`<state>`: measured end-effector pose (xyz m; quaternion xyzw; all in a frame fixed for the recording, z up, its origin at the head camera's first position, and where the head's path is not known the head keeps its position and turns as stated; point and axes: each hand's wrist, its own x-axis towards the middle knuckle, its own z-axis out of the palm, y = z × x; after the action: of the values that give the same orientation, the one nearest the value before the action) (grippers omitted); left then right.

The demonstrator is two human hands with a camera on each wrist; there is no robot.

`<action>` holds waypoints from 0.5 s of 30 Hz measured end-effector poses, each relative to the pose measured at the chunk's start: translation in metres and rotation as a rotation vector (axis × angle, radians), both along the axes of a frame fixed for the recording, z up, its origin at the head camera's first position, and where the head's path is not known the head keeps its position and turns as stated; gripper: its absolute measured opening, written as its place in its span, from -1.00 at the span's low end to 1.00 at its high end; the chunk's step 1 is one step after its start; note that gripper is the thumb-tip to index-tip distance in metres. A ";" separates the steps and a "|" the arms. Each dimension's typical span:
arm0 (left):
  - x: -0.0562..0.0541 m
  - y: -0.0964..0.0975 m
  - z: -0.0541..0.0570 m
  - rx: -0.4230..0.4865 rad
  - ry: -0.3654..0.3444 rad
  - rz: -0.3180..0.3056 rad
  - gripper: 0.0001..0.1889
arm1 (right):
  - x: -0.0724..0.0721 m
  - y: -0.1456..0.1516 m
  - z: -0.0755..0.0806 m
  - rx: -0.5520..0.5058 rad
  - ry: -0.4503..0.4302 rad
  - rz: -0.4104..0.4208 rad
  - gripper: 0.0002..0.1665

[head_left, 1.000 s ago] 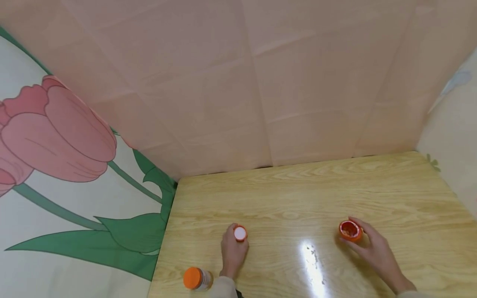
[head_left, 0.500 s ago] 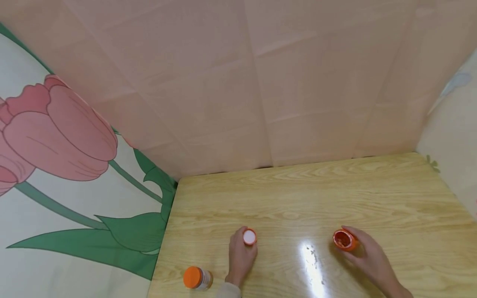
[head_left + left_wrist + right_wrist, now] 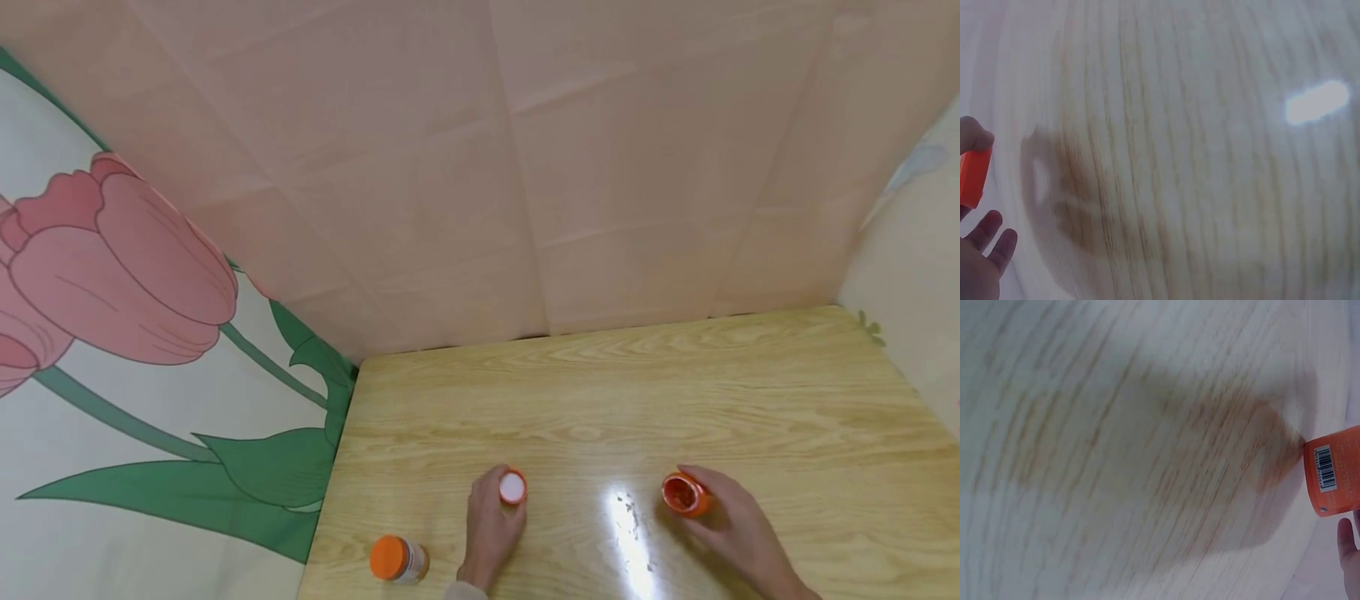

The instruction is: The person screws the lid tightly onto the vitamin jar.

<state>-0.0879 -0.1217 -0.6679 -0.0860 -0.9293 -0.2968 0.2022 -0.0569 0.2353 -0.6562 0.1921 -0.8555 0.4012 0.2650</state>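
My left hand (image 3: 493, 527) pinches a screw cap (image 3: 513, 487), orange-red at the rim with a white inside that faces up in the head view. The cap's orange side also shows at the left edge of the left wrist view. My right hand (image 3: 738, 525) grips an orange-red jar (image 3: 699, 498) by its side. The jar is uncapped and tilted, its mouth toward the head camera and the left; something reddish lies inside. A barcode label (image 3: 1325, 468) is visible on the jar in the right wrist view. A gap of bare wood separates the two hands.
Near the table's front left stands a second jar (image 3: 414, 562) with an orange lid (image 3: 387, 557) on it. The wood-grain table (image 3: 585, 392) carries a bright light reflection (image 3: 632, 533) between the hands. Peach cloth (image 3: 420, 208) hangs behind, and a tulip-print cloth (image 3: 142, 275) on the left.
The left hand has moved right and slightly nearer with the cap. The right hand has come left and nearer with the jar, whose tilt has grown. The lidded jar stays put.
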 end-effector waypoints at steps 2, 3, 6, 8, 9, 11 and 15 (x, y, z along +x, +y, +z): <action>0.001 0.000 0.000 -0.014 0.032 -0.018 -0.44 | 0.001 -0.002 -0.001 0.014 0.012 0.001 -0.07; 0.002 0.001 0.000 -0.017 0.047 -0.027 -0.43 | 0.001 -0.003 -0.001 0.018 0.015 0.004 -0.07; 0.005 0.002 0.002 -0.024 0.079 -0.051 -0.41 | 0.002 -0.005 -0.002 0.018 0.015 0.013 -0.08; 0.006 0.003 0.004 -0.026 0.081 -0.064 -0.39 | 0.003 -0.007 -0.002 0.011 0.017 0.020 -0.09; 0.008 0.004 0.005 -0.026 0.076 -0.069 -0.38 | 0.003 -0.008 -0.002 0.000 0.023 0.027 -0.10; 0.010 0.006 0.007 -0.022 0.062 -0.077 -0.38 | 0.003 -0.010 -0.002 -0.003 0.035 0.030 -0.11; 0.014 0.010 0.008 -0.019 0.058 -0.097 -0.37 | 0.006 -0.014 -0.001 0.002 0.037 0.034 -0.12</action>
<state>-0.0737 -0.1115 -0.6595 -0.1413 -0.9207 -0.2946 0.2135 -0.0513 0.2217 -0.6576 0.2141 -0.8474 0.4013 0.2739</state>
